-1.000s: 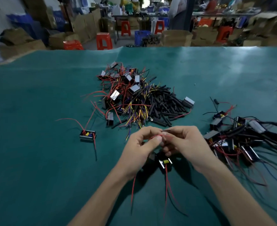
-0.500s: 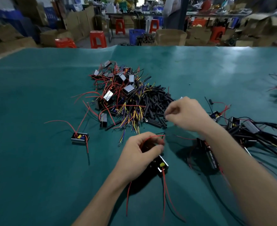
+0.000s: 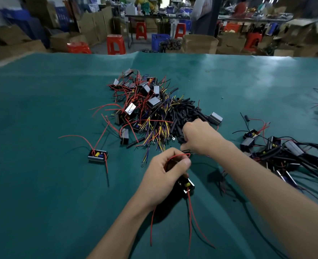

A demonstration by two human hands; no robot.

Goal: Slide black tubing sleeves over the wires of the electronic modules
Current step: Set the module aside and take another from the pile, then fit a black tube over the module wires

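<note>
Room: workshop behind the table [image 3: 42, 184], with red stools [image 3: 116, 43], cardboard boxes [image 3: 201, 43] and benches, all blurred.
Table: covered in green cloth; everything lies loose on it.
Containers: a blue crate [image 3: 160, 41] stands on the floor beyond the table; its contents cannot be told. One open cardboard box just right of it, inside hidden.
Module pile: unsleeved electronic modules [image 3: 145, 101] with red, yellow and purple wires, heaped at centre.
Black tubing sleeves [image 3: 184, 113]: heaped against the right side of that pile.
Lone module [image 3: 97, 156]: apart, to the left.
Finished modules [image 3: 277, 152]: clustered at right, black-sleeved leads.
Left hand [image 3: 165, 174]: grip closed round a held module [image 3: 187, 186], thumb pinching its red wire [image 3: 178, 156].
Right hand [image 3: 201, 137]: fingers curled at the near edge of the sleeves; what they pinch cannot be told.
Change: a second ago both hands met on the wire; since then the right has gone out to the sleeves, then drawn nearer the left.
</note>
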